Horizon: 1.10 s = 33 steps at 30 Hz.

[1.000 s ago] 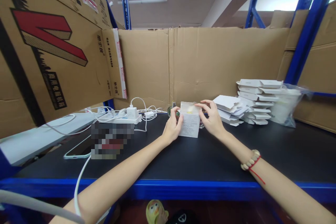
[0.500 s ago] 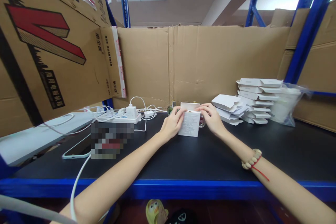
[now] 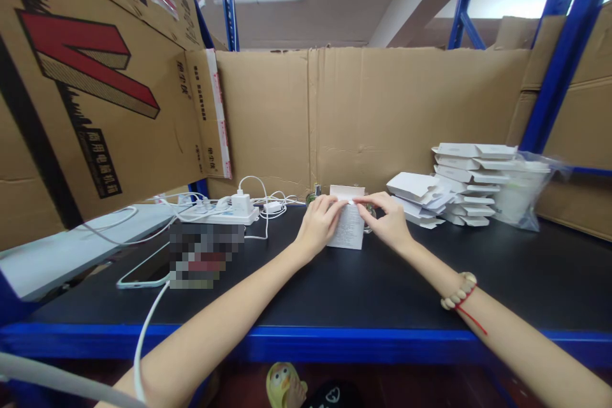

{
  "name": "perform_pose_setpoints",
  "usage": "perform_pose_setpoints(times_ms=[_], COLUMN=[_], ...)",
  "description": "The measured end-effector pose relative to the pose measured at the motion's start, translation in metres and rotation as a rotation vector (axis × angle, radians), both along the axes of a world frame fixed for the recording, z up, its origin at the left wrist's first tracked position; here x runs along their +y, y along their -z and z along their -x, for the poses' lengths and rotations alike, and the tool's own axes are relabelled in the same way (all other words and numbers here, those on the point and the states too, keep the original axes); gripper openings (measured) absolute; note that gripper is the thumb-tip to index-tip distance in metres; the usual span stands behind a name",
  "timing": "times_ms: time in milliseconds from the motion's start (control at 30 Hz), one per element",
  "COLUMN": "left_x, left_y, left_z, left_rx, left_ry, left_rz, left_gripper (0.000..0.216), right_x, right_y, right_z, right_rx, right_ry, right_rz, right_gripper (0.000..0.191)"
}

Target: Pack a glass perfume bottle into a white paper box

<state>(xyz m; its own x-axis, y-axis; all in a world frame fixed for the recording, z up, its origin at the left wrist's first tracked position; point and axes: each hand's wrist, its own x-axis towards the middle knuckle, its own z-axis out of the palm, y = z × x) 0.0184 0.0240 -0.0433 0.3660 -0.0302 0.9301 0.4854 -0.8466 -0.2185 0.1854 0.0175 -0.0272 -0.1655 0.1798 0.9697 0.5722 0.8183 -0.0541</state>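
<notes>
Two hands now meet at the top of the small white box (image 3: pixel 348 227) standing mid-shelf: I note my left hand (image 3: pixel 319 224) and right hand (image 3: pixel 389 222) pinching its flap, previously open, down.

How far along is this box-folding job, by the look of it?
No finished boxes show on the shelf. In hand: one small white box stands upright, and the left hand and right hand pinch its top flap, which is not yet tucked shut. Left: the stacks of flat white cartons to the right look unfolded.
</notes>
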Motion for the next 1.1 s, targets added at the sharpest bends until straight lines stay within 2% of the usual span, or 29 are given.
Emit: perform_pose_setpoints(times_ms=[33, 100, 167, 200, 300, 400, 500, 633, 700, 833, 1100], left_x=[0.0, 0.0, 0.0, -0.001, -0.003, -0.006, -0.007, -0.006, -0.005, -0.004, 0.0], left_y=[0.0, 0.001, 0.002, 0.002, 0.001, -0.002, -0.002, 0.0, 0.0, 0.0, 0.0], left_z=[0.0, -0.001, -0.003, -0.004, -0.007, -0.009, -0.01, -0.01, -0.01, -0.01, -0.007], left_rx=[0.002, -0.004, -0.011, -0.031, -0.075, -0.116, -0.154, -0.181, -0.192, -0.181, -0.226], left_ry=[0.017, 0.031, 0.027, 0.029, 0.012, 0.024, 0.021, 0.0, 0.0, 0.03, 0.127], left_rz=[-0.002, 0.018, 0.038, 0.025, -0.004, -0.034, -0.034, -0.016, -0.02, -0.01, 0.059], left_gripper=[0.037, 0.038, 0.038, 0.038, 0.037, 0.034, 0.034, 0.032, 0.03, 0.026, 0.021], right_x=[0.0, 0.0, -0.002, -0.003, -0.006, -0.005, 0.0, -0.002, -0.006, -0.011, -0.002], right_y=[-0.001, -0.004, -0.009, -0.011, -0.014, -0.01, -0.006, -0.008, -0.011, -0.015, -0.011], right_z=[0.001, 0.003, 0.005, 0.006, 0.008, 0.007, 0.004, 0.003, 0.005, 0.009, 0.003], right_rx=[0.069, 0.28, 0.434, 0.458, 0.417, 0.416, 0.392, 0.375, 0.426, 0.519, 0.499], right_ry=[-0.065, -0.199, -0.253, -0.245, -0.195, -0.21, -0.237, -0.177, -0.215, -0.401, -0.39], right_rz=[0.149, 0.5, 0.698, 0.712, 0.692, 0.648, 0.65, 0.628, 0.704, 0.881, 0.871], right_gripper=[0.022, 0.051, 0.073, 0.074, 0.055, 0.042, 0.04, 0.033, 0.03, 0.024, 0.019])
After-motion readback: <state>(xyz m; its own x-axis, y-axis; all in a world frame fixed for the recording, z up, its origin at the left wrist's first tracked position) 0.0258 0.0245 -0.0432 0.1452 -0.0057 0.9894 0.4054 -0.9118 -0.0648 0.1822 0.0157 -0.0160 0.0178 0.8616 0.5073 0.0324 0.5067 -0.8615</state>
